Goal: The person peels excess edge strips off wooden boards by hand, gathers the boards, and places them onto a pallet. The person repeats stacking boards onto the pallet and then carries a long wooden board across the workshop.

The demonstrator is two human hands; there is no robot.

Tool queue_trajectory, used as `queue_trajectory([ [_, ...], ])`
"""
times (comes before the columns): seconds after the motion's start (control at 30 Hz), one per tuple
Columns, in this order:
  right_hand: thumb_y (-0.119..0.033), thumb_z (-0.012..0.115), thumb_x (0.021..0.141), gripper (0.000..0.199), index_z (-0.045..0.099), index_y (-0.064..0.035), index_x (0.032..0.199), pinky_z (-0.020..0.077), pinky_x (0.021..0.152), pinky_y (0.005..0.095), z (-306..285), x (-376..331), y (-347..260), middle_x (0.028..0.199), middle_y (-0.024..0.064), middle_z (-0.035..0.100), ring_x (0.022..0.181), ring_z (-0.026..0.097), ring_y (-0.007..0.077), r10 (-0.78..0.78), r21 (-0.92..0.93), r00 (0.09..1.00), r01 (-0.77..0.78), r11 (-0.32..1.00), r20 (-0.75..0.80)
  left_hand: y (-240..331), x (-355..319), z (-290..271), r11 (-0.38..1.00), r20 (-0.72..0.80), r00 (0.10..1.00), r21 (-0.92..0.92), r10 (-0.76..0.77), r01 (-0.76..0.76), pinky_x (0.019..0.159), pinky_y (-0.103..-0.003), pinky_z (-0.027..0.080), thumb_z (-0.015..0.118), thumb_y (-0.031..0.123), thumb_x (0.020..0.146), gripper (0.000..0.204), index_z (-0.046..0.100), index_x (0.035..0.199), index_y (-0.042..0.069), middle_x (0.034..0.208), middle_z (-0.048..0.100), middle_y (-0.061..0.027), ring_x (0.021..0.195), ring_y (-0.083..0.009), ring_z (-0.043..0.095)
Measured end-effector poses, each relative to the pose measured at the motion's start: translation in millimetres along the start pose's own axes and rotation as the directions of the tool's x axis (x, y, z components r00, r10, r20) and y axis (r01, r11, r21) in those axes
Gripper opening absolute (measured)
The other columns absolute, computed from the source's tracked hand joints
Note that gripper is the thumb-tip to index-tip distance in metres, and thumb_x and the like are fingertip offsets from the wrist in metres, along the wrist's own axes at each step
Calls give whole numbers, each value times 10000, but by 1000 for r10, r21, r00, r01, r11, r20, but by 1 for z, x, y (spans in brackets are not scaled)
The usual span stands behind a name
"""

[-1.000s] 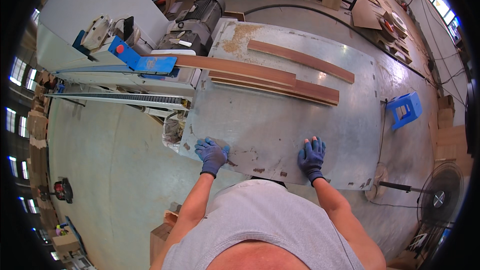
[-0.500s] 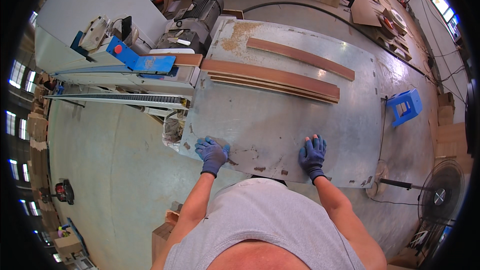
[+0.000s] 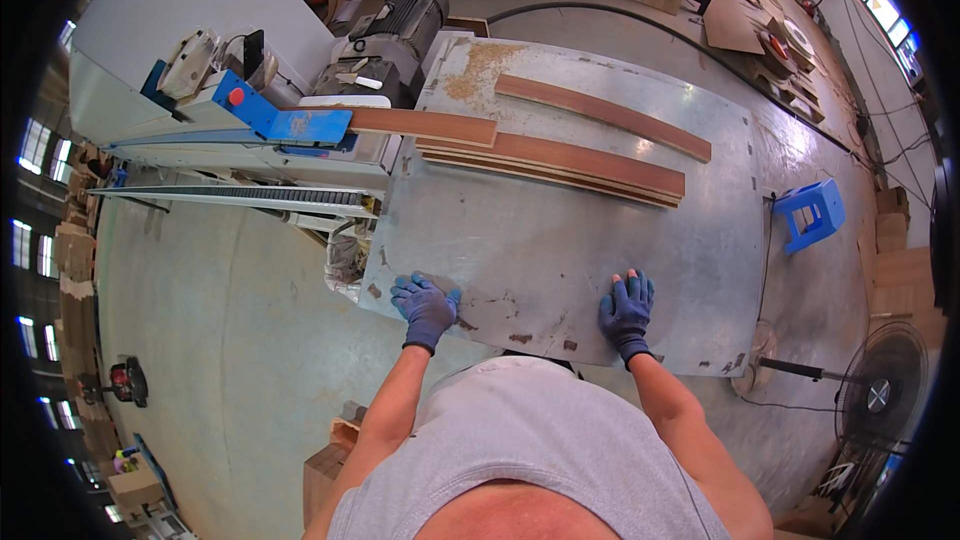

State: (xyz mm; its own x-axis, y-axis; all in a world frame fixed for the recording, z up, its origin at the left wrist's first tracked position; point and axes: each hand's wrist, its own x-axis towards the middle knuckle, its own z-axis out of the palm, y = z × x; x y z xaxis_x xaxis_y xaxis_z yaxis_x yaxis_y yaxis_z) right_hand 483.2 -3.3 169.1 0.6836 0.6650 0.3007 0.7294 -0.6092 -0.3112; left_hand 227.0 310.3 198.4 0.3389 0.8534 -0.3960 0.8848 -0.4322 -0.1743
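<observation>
My left hand (image 3: 426,308), in a blue-grey work glove, lies flat with fingers spread on the near left edge of the metal table (image 3: 500,250). Farther right, my gloved right hand (image 3: 627,312) rests on the same near edge, its fingers stretched out and holding nothing. Beyond both hands is a stack of reddish-brown wooden strips (image 3: 590,166). A separate wooden strip (image 3: 605,118) lies behind the stack. Out of the machine (image 3: 250,130) on the left comes another wooden strip (image 3: 430,125), whose front end overlaps the stack's left part.
Sawdust (image 3: 478,70) covers the table's far left corner. An electric motor (image 3: 400,25) sits on the machine. A ribbed rail (image 3: 240,197) runs left of the table. On the right stand a blue stool (image 3: 810,215) and a fan (image 3: 880,390). A dark hose (image 3: 620,12) curves behind the table.
The strip coming from the machine has slid right, farther over the table. The stack has shifted very slightly right. Both my hands have stayed in place.
</observation>
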Motion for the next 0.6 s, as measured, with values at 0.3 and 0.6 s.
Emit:
queue_trajectory([
  [0.3,-258,663,838,478,675,-73,1278,277,1198,614,-1,3,0,1412,260,557,1380,457,464,7,10,1000,-7,1000,-7,2,1,-4,1000,28,1000,-25,-9,9,1156,-666,253,574,706,902,1075,288,1573,-84,1577,276,-425,1455,-584,302],
  [0.6,-247,670,828,458,680,-69,1249,301,1180,617,-2,2,0,1373,266,572,1344,481,476,-6,35,1000,7,999,-29,0,-1,-1,999,1,1000,-46,-10,10,1157,-681,256,570,698,906,1049,318,1567,-77,1566,298,-424,1435,-614,314],
])
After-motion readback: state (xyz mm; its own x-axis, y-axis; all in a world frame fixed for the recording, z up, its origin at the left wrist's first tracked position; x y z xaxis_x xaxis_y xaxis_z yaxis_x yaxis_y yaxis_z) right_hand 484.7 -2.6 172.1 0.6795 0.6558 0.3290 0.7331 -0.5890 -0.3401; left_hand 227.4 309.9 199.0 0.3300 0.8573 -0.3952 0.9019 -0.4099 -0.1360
